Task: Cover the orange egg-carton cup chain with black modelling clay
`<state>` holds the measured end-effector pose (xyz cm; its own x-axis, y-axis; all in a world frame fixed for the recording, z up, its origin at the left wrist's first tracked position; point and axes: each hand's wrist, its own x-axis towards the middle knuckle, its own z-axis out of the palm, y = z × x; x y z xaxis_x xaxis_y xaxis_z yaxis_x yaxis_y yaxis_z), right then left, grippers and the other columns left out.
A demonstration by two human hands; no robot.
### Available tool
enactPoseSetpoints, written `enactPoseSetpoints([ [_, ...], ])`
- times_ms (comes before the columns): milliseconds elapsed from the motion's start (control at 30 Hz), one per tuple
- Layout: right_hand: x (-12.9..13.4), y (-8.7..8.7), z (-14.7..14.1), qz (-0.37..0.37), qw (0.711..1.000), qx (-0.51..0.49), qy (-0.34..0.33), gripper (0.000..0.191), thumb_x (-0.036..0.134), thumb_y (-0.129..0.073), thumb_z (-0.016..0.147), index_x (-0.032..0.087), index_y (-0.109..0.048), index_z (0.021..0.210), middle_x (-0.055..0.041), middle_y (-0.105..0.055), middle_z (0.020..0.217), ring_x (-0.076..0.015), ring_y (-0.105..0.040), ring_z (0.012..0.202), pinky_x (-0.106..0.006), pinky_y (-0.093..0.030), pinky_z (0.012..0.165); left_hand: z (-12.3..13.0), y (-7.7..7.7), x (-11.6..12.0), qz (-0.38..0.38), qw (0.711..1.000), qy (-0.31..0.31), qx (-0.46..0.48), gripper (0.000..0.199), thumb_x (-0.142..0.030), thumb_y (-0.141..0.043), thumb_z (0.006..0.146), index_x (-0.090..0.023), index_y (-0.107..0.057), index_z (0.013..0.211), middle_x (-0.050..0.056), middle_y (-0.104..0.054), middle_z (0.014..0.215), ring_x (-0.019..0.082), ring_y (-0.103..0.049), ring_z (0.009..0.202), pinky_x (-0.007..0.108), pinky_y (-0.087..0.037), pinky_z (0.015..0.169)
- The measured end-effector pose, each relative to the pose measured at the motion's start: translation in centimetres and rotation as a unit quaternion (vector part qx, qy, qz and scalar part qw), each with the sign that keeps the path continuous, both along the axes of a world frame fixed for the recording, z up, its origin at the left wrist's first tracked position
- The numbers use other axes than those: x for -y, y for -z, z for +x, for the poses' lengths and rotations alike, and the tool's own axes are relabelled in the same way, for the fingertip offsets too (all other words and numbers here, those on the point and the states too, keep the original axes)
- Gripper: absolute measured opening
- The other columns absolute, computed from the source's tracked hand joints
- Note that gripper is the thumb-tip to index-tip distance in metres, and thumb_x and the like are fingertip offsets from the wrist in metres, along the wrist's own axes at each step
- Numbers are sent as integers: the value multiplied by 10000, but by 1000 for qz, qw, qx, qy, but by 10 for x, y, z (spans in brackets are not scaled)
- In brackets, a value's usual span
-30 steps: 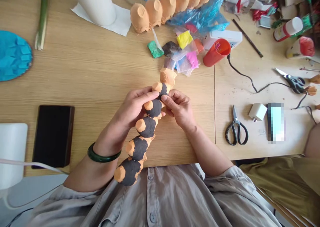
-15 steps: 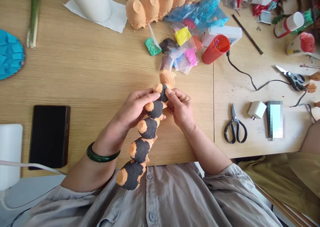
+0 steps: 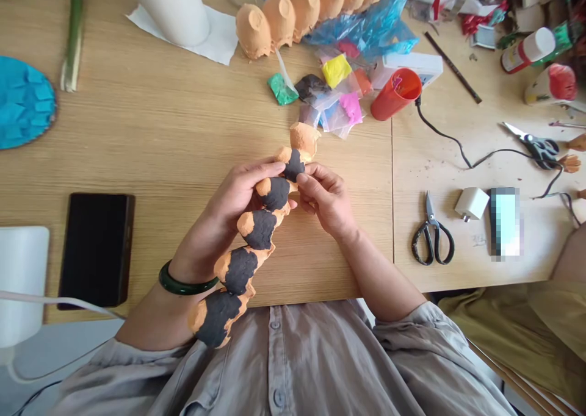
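A strip of orange egg carton cups (image 3: 245, 225) slants from the table's middle down over my lap. Black clay (image 3: 259, 230) covers one side of several cups, while the far end cup is bare orange. My left hand (image 3: 240, 190) grips the strip from the left, its thumb on a cup near the far end. My right hand (image 3: 327, 196) pinches the edge of the black clay on that same cup with thumb and finger. Just beyond lie small bags of coloured clay, among them a black one (image 3: 312, 86), a yellow one (image 3: 336, 70) and a green one (image 3: 282, 89).
Another orange egg carton strip (image 3: 305, 10) lies at the back by a blue plastic bag (image 3: 366, 28). A red cup (image 3: 396, 94), black-handled scissors (image 3: 431, 233) and a white charger (image 3: 472, 203) are to the right. A black box-shaped device (image 3: 97, 250) lies left.
The strip's near end has swung left, so it slants more. My right thumb has slid slightly down along the clay edge, and my left hand has shifted a little left.
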<state>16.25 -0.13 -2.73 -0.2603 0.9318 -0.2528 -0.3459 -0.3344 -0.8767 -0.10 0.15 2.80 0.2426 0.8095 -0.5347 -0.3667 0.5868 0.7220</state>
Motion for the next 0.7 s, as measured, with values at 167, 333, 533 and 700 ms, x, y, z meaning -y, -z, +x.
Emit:
enactPoseSetpoints([
  [167,0,1,0,5,1000,-2,-13,541,685,-944,767,241,-647,856,101,-476,643,-52,-277,489,-232,-253,413,0,-2,0,12,1000,5,3,168,-291,-810,922,-153,-740,857,-41,-624,626,81,-592,524,223,-639,621],
  [333,2,3,0,1,1000,15,26,497,654,-940,782,240,-742,973,95,-492,650,-59,-284,495,-239,-260,420,0,-2,1,26,999,-17,-14,171,-304,-798,938,-170,-760,838,-35,-623,627,93,-594,549,237,-645,633],
  [533,3,2,0,-18,998,24,51,449,562,-875,836,215,-776,1104,109,-383,625,-76,-311,538,-232,-281,450,-1,6,-1,48,996,-60,-39,88,-246,-778,930,-165,-809,914,-17,-704,799,93,-628,616,256,-661,628],
  [700,5,-1,-1,-17,997,47,57,393,467,-835,855,204,-771,1140,113,-400,610,-79,-302,536,-244,-291,455,0,8,-1,73,994,-56,-63,107,-295,-828,879,-194,-827,915,-27,-646,737,104,-584,603,266,-624,593],
])
